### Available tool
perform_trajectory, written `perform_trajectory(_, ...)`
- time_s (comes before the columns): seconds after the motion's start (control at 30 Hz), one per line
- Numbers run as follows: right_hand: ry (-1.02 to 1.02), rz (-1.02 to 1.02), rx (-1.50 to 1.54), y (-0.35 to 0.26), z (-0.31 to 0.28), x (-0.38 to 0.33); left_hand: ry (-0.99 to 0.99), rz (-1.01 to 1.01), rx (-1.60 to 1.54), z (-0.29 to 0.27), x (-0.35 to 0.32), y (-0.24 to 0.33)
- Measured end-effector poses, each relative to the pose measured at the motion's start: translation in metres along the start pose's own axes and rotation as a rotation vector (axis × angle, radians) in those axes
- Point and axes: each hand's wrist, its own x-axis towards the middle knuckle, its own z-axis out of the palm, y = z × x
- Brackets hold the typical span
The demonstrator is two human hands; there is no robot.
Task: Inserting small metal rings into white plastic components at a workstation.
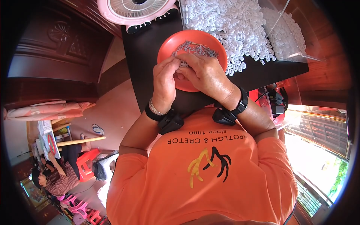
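Observation:
My left hand and my right hand meet over a round orange-red bowl. Many thin grey pieces, like small screws or pins, lie in the bowl. Pinched between the fingers of both hands is a small white plastic piece with holes, mostly covered by them. It resembles the loose white pieces heaped on the table. Both hands are closed, fingertips together; whether a grey piece is also held is hidden. Black bands with dark boxes sit on both wrists.
The bowl stands on a black tabletop. A pink fan occupies the far left. Behind and right of the bowl, the white heap spreads toward a clear plastic bin of similar pieces. Another person sits away at the left, near red stools.

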Motion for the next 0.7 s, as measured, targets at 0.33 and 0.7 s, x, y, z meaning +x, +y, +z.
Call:
perform_trajectory(0.33,-0.005,-0.031,-0.069,0.000,0.003,-0.004,0.050,0.120,0.097,-0.001,-0.004,-0.004)
perform_trajectory(0.7,0.285,-0.015,-0.329,0.025,-0.092,0.012,-0.057,0.086,0.115,-0.003,-0.005,0.004)
